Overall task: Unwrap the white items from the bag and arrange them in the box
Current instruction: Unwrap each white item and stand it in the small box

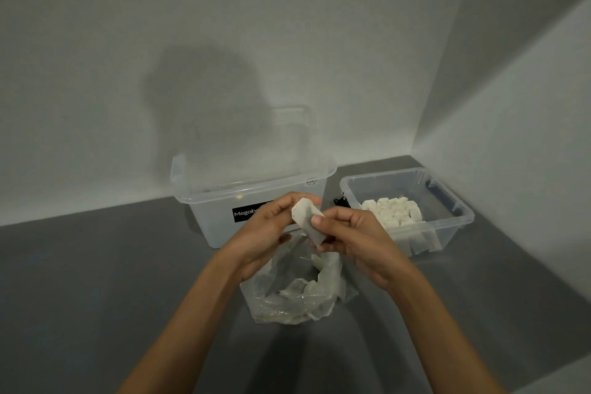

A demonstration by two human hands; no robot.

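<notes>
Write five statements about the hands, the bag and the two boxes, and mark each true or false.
1. The left hand and the right hand both hold one white item above the bag. True.
2. The open box on the right is empty. False: white items stand packed in it.
3. The bag lies nearer the person than both boxes. True.
4. The labelled box stands right of the open box. False: it stands to its left.
5. The bag holds nothing. False: pale pieces show inside it.
</notes>
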